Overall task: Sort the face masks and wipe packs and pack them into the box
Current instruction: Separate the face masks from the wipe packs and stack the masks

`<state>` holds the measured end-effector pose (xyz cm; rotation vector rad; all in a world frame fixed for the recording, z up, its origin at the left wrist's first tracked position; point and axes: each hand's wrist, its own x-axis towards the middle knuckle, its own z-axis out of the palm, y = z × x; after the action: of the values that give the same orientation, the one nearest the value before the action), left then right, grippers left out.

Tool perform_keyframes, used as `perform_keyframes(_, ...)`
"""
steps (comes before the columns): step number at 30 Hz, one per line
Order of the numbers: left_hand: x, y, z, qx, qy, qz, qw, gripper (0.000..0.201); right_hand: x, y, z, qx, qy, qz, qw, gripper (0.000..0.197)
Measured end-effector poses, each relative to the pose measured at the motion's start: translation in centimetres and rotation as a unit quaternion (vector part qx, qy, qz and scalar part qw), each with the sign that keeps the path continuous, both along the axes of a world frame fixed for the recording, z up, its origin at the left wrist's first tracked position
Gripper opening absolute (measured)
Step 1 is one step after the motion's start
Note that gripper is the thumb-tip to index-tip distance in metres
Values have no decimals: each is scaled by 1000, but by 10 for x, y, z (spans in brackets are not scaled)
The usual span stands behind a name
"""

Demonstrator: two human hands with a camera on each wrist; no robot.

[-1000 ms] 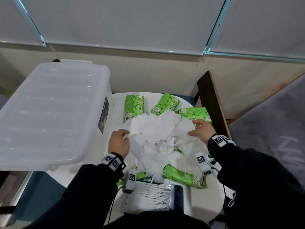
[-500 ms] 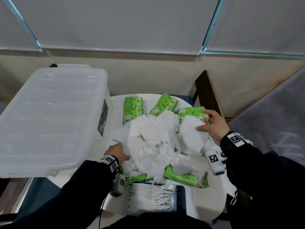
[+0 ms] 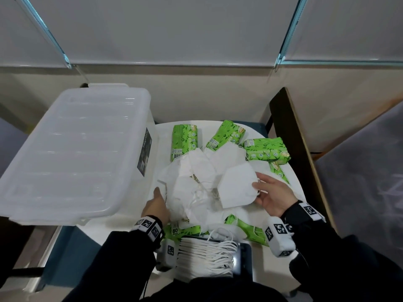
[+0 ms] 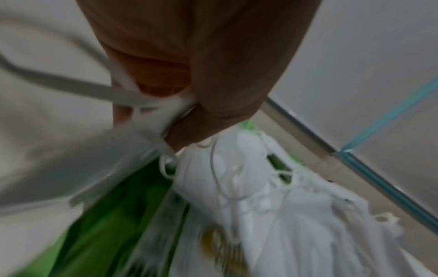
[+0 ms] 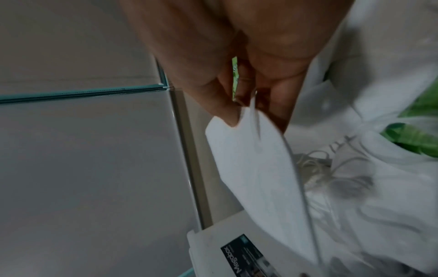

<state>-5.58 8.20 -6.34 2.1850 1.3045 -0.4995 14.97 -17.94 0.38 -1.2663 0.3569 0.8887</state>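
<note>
A loose pile of white face masks point(image 3: 196, 177) lies in the middle of the small white table point(image 3: 290, 177), with green wipe packs point(image 3: 184, 140) point(image 3: 226, 138) point(image 3: 267, 151) around and under it. My right hand point(image 3: 259, 189) pinches one folded white mask point(image 3: 237, 186) by its edge and holds it just above the pile's right side; the right wrist view shows that mask point(image 5: 249, 168) between thumb and fingers. My left hand point(image 3: 157, 192) is at the pile's left edge, and in the left wrist view it pinches a mask's edge point(image 4: 166, 112). The translucent box point(image 3: 72, 153) stands at the left with its lid on.
A neat stack of masks point(image 3: 205, 256) with ear loops lies at the near edge on a dark device point(image 3: 244, 256). More green packs point(image 3: 250, 232) point(image 3: 181, 231) sit under the pile's near side. A dark board point(image 3: 290, 138) stands at the right.
My right hand took one mask from the pile's right side and has drawn it inward and nearer. My left hand slid down from the pile's top to its left edge.
</note>
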Motion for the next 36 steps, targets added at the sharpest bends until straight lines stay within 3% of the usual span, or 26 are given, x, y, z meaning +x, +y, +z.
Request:
perform_keyframes(2, 7, 7, 27, 45, -40, -5, 998, 92, -6, 4, -5, -2, 10, -1, 1000, 32)
perform_keyframes(5, 17, 13, 75, 44, -176, -4, 983, 95, -12, 10, -4, -7, 6, 25, 1000, 31)
perform_keyframes(9, 34, 11, 125, 40, -360, 4, 932, 54, -19, 22, 5, -63, -49, 67, 995, 23)
perform_keyframes(12, 40, 4, 127, -35, -439, 51, 896, 30, -26, 31, 16, -60, -57, 78, 994, 16)
perform_keyframes(16, 38, -7, 120, -170, -487, 151, 843, 20, -42, 38, 27, -38, -63, 87, 993, 13)
perform_keyframes(19, 32, -8, 127, -143, -529, 178, 817, 18, -59, 42, 33, -13, -59, 79, 995, 14)
perform_keyframes(22, 26, -18, 142, -34, -560, 104, 821, 24, -74, 46, 37, 19, -60, 45, 997, 19)
perform_keyframes(24, 22, -38, 145, -38, -531, -32, 846, 38, -85, 51, 39, 39, -59, 27, 997, 19)
perform_keyframes(26, 18, -60, 135, -83, -411, -236, 876, 62, -97, 57, 41, 57, -49, -5, 997, 14)
perform_keyframes(28, 12, -74, 122, -87, -317, -372, 868, 81, -106, 58, 42, 75, -32, -37, 996, 20)
perform_keyframes(30, 6, -72, 118, -95, -306, -386, 865, 77, -113, 55, 42, 92, -23, -40, 995, 49)
perform_keyframes(32, 1, -60, 122, -132, -362, -346, 855, 55, -118, 51, 39, 100, -62, -28, 993, 68)
perform_keyframes(34, -2, -44, 123, -130, -447, -270, 843, 35, -121, 46, 36, 91, -114, -19, 989, 64)
perform_keyframes(36, -2, -32, 121, -69, -487, -221, 842, 37, -127, 43, 38, 91, -143, -15, 985, 58)
